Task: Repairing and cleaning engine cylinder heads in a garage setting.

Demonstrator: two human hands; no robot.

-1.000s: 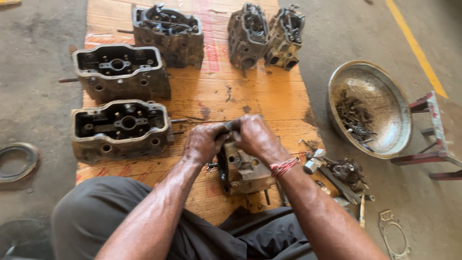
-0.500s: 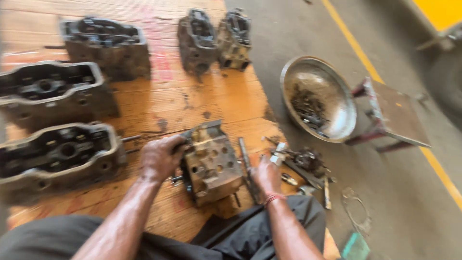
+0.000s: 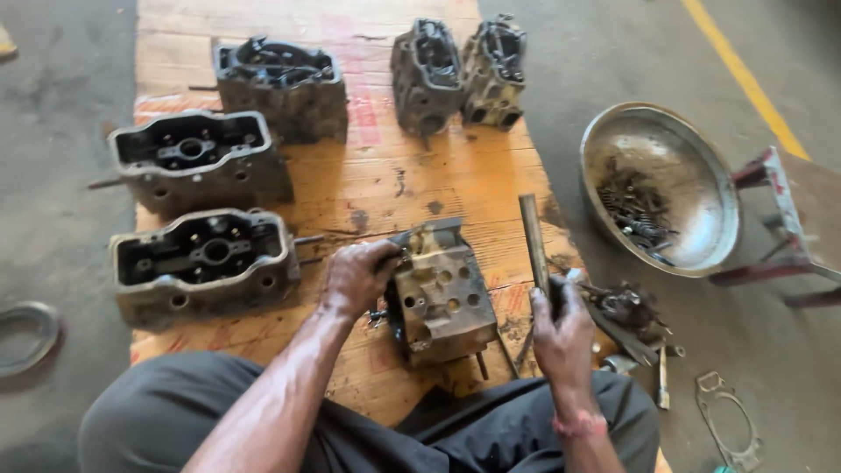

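A grimy metal cylinder head [image 3: 442, 293] stands on a wooden board [image 3: 368, 175] just in front of my knees. My left hand [image 3: 357, 276] grips its left side and steadies it. My right hand [image 3: 563, 331] is to the right of the block and is closed around the lower end of a long metal rod [image 3: 533, 241], which points away from me. The rod does not touch the block.
Two open cylinder heads [image 3: 203, 263] [image 3: 197, 158] lie at the left of the board, and three more [image 3: 280, 83] [image 3: 427, 74] [image 3: 495, 70] stand along its far edge. A metal bowl [image 3: 692, 166] with small parts sits at the right, beside a red-legged stool [image 3: 780, 219]. Loose tools [image 3: 631, 315], a gasket [image 3: 727, 420] and a ring [image 3: 26, 337] lie on the concrete floor.
My hands, both on the block a second ago, have parted. The right hand moved to the tools at the right and now holds the rod upright. The left hand stays on the block.
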